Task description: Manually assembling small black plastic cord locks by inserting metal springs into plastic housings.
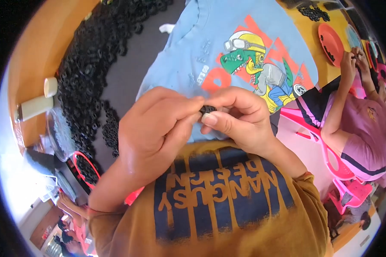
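My left hand (152,122) and my right hand (242,118) meet in front of my chest, with fingertips pinched together around a small black ridged piece (208,109). The right thumb presses on its near side, and both hands' fingers cover much of it. Its exact kind cannot be made out. Beneath and beyond the hands lies a light blue T-shirt (176,64) with a cartoon dinosaur print. To the left, a large heap of small black ring-shaped pieces (94,64) spreads over the dark table surface (128,77).
A round clear container (59,133) and a pink-rimmed tray (76,162) of black pieces stand at the left. At the right, a person in a purple shirt (362,132) works near a coral-red plate (331,45). Pink chairs (336,165) stand beside me.
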A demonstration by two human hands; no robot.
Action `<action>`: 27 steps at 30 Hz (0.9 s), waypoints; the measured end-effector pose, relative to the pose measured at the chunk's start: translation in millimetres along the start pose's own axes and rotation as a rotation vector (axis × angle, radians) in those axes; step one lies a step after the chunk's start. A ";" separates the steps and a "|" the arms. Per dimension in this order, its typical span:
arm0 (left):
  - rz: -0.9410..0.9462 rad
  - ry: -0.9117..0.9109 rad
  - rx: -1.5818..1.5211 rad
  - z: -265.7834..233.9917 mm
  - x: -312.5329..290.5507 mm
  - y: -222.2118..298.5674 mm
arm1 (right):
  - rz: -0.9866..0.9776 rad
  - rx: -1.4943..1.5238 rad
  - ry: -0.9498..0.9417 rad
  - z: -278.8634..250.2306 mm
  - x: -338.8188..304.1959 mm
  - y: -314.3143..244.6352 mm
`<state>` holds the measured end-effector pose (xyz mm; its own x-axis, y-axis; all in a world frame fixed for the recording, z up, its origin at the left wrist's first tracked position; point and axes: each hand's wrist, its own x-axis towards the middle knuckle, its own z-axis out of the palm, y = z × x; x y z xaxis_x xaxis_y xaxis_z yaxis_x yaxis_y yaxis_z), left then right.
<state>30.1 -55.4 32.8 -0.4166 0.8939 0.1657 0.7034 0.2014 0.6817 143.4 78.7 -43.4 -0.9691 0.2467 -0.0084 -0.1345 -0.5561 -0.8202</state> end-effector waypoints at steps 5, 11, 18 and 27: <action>-0.136 0.144 -0.322 18.0 -2.7 3.6 | -0.012 0.268 0.008 -3.6 8.9 -0.9; 0.018 0.286 0.051 37.6 5.7 2.6 | 0.095 0.412 0.034 -9.0 11.9 -6.8; 0.232 0.279 0.167 38.7 12.8 -2.1 | 0.057 0.459 0.025 -10.6 11.8 -2.5; 0.160 0.390 0.124 41.7 9.6 -0.6 | 0.065 0.418 0.023 -7.4 11.9 -6.5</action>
<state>49.7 -30.3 4.3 -0.4665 0.7043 0.5351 0.8307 0.1410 0.5386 134.2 91.2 -42.4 -0.9741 0.2154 -0.0691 -0.1501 -0.8440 -0.5148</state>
